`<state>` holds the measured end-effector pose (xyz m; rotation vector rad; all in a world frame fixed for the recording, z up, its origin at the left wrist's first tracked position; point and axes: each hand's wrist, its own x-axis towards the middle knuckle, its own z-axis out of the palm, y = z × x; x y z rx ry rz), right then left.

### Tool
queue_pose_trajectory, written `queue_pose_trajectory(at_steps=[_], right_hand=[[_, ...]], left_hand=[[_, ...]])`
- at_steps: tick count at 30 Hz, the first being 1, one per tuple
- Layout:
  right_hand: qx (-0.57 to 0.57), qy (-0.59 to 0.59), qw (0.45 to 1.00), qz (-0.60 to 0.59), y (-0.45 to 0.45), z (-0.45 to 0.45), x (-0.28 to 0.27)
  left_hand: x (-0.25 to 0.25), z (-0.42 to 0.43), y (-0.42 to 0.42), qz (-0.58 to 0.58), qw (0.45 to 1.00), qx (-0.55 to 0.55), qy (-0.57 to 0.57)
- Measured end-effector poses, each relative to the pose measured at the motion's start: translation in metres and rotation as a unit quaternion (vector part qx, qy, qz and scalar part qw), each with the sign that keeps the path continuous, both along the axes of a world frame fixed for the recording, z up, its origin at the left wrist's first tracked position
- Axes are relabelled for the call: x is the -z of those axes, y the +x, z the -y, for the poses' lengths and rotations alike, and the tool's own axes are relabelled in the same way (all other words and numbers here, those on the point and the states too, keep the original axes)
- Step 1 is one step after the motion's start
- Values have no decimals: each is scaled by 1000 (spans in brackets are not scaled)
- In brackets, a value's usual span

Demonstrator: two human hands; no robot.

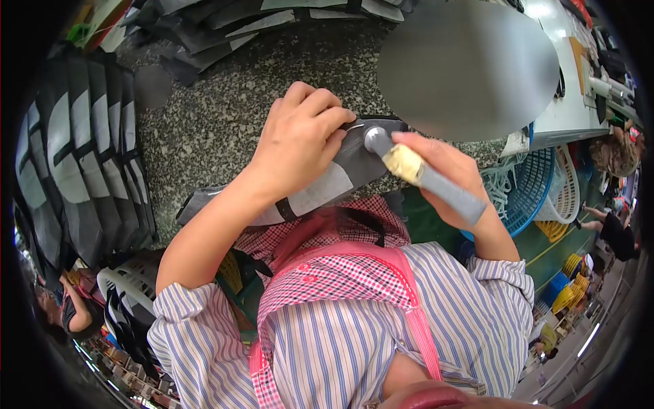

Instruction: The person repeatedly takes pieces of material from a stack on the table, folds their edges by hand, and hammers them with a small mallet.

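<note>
My left hand [303,129] rests palm down with bent fingers on a long black and grey fabric panel [320,187], gripping it near its far edge. This curved panel lies along the near edge of the speckled worktop. In my right hand [449,170] is a hammer [453,196] with a round metal face, a long grey tail and a yellowish middle. The round face is over the panel's right end, just right of my left fingers. Whether it touches the panel I cannot tell. Most of the hammer's handle is hidden by my hand.
A row of similar black and grey panels [75,157] stands at the left. More panels [225,31] lie along the back of the speckled worktop [204,116]. A blue basket [528,194] with pale strips is at the right, beside a white basket [567,187]. A blurred oval hides the back right.
</note>
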<state>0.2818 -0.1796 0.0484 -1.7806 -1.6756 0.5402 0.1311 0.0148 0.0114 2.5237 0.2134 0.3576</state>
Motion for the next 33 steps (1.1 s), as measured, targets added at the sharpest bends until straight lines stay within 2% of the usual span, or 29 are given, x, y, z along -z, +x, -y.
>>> queue_pose_trajectory(at_steps=[1,7,11,13,14,17,18,21,24,26,30,33], right_hand=[[31,-49,997,-52,-4,0,-4],[15,-28,997,-69,1,-10,-5],[25,-46,996,-79,3,-11,-4],[38,-71,993,-87,3,-11,-8],[23,-2,998,-59,4,-10,2],[34,36,998,-29,0,-1,17],[32,16,999,-13,-1,0,15],[61,59,991,-100,-4,2,15],[57,39,994,-87,-7,4,19],[56,23,996,-63,-9,2,17],[85,93,986,-107,-12,2,23],[92,127,983,-99,-14,2,29]], left_hand=[[0,-2,2,-10,1000,0,-14],[-7,1,8,-45,991,-26,-120],[3,5,5,1,999,-21,-26],[-2,5,3,-6,999,-20,-34],[-6,5,3,-4,999,-13,-32],[-2,6,9,5,998,39,-47],[-3,10,9,-4,999,29,-35],[-8,25,6,-17,999,-17,34],[-2,25,0,-38,997,-13,66],[-6,21,2,-49,998,-13,29],[-12,20,6,-95,995,-8,-18],[-17,32,6,-106,991,-77,-37]])
